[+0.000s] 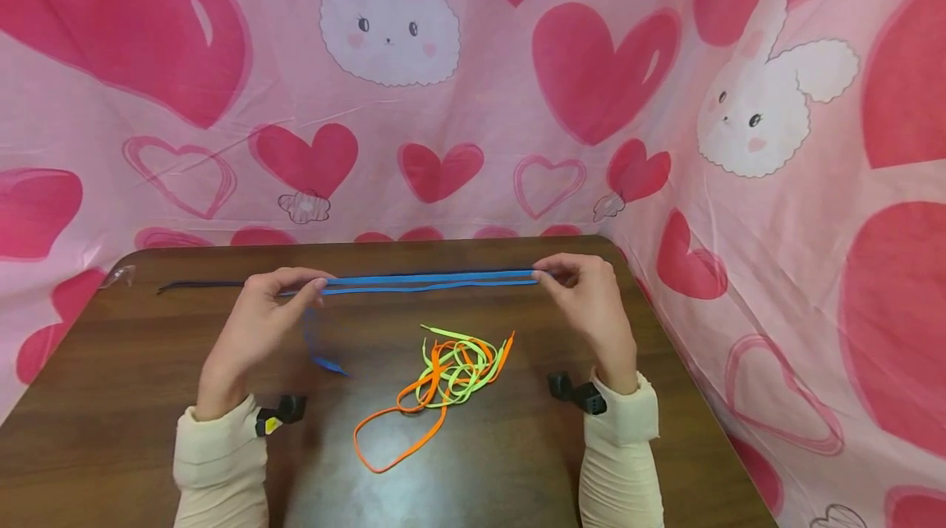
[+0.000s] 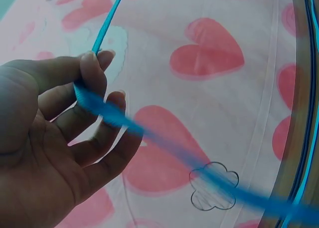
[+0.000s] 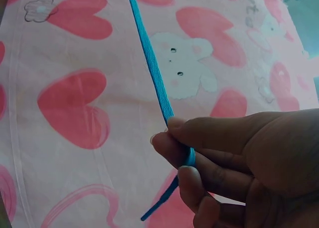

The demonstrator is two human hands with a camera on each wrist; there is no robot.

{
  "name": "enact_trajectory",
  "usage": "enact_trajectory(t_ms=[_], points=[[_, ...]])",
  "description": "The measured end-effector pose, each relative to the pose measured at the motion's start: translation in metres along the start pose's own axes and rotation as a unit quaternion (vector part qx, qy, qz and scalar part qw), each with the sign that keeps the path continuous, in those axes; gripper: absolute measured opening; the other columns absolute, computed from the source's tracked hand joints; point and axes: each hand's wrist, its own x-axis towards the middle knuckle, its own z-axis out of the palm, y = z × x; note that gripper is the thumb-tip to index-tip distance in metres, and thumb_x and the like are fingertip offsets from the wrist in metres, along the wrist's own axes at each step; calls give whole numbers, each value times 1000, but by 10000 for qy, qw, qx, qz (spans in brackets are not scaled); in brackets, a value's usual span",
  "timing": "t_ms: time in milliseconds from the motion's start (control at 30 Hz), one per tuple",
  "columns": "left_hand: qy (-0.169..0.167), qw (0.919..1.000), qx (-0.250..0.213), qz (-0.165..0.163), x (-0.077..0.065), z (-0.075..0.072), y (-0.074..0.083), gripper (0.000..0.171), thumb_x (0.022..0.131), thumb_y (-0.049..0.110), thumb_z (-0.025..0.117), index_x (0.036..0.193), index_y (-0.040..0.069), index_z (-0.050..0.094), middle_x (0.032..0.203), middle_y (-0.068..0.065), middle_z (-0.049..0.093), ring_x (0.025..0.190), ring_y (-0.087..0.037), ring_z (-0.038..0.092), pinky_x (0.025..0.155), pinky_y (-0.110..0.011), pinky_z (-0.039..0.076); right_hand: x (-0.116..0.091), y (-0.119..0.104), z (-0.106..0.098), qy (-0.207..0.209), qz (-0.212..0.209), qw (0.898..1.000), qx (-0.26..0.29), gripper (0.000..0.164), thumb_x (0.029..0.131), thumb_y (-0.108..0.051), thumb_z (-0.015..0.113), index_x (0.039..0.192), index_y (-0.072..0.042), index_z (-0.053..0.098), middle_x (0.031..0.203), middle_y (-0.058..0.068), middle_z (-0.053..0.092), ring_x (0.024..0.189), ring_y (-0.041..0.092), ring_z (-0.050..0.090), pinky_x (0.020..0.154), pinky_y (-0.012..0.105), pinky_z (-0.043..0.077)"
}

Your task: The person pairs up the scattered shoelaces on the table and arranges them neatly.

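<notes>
A flat blue shoelace (image 1: pixel 436 277) is stretched between the two hands over the back of the table. My left hand (image 1: pixel 269 310) pinches it between thumb and fingertips, and its loose tail (image 2: pixel 174 150) hangs away, blurred. On the other side my right hand (image 3: pixel 224 163) pinches the lace near an end, whose tip (image 3: pixel 159 205) pokes out below the fingers. Behind the left hand a dark navy lace (image 1: pixel 199 284) lies along the table's back. Another light blue strand (image 2: pixel 306 168) runs beside it; whether it belongs to the held lace I cannot tell.
A tangle of neon green laces (image 1: pixel 466 384) and orange laces (image 1: pixel 384 469) lies mid-table, nearer the body than the hands. Clear crumpled plastic (image 1: pixel 118 275) sits at the back left corner of the brown table (image 1: pixel 111 429). Pink heart-print cloth (image 1: pixel 502 117) hangs behind and to the right.
</notes>
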Motion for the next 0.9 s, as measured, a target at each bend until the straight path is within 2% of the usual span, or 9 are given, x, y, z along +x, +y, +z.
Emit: enact_trajectory(t_ms=[133,267,367,500,567,633,700,800,900], points=[[194,9997,161,26,0,-2,-4,22,101,12,63,118,5,74,89,-8,74,74,1,60,67,-14,43,2,6,0,16,146,9999,-48,9,86,-15,82,91,-8,81,76,4,73,64,18,60,60,28,49],[361,9989,299,96,0,-3,-9,21,103,13,61,118,7,74,90,-11,73,67,-7,49,54,-25,33,4,11,-1,17,260,9996,-130,10,85,-18,84,85,-9,80,69,3,69,62,18,55,56,29,44],[423,9984,360,90,0,-2,-14,21,103,12,60,117,7,74,90,-12,74,69,-6,51,55,-26,33,5,15,-1,5,323,9993,-175,10,85,-19,84,85,-9,80,69,3,69,62,19,55,57,30,44],[475,9978,455,39,-1,-4,-20,22,103,10,59,118,6,74,91,-11,76,78,-2,58,64,-23,37,7,20,-1,21,376,9990,-236,9,89,-16,79,91,-8,81,77,5,73,68,18,60,63,31,48],[484,9977,479,19,-1,-5,-22,22,103,9,59,120,5,73,93,-13,76,78,-1,57,60,-23,36,8,23,-2,8,357,9991,-244,10,91,-14,77,95,-6,80,82,8,75,70,18,60,66,30,48],[489,9976,483,10,-1,-6,-24,23,103,8,58,121,5,73,95,-15,76,65,0,51,51,-24,33,10,26,-2,-50,324,9993,-183,12,93,-11,75,99,-4,80,87,11,76,72,19,60,67,29,48],[471,9976,498,-13,-1,-8,-26,24,103,7,57,122,5,72,97,-17,76,52,-1,39,42,-26,27,11,29,-2,-125,282,9995,-110,13,93,-9,73,103,-2,79,89,13,76,72,20,58,66,28,47],[473,9973,561,-48,0,-11,-29,25,103,5,56,124,4,71,100,-20,76,43,-5,22,36,-26,21,13,35,-2,-195,289,9994,-24,13,94,-8,73,103,-1,79,89,14,75,72,20,58,66,26,47],[506,9960,728,-132,-1,-12,-33,26,103,5,56,125,4,70,102,-20,76,46,-7,27,37,-25,22,14,39,-1,-188,405,9990,-75,12,93,-13,75,98,-3,80,85,13,75,71,20,58,64,27,47]])
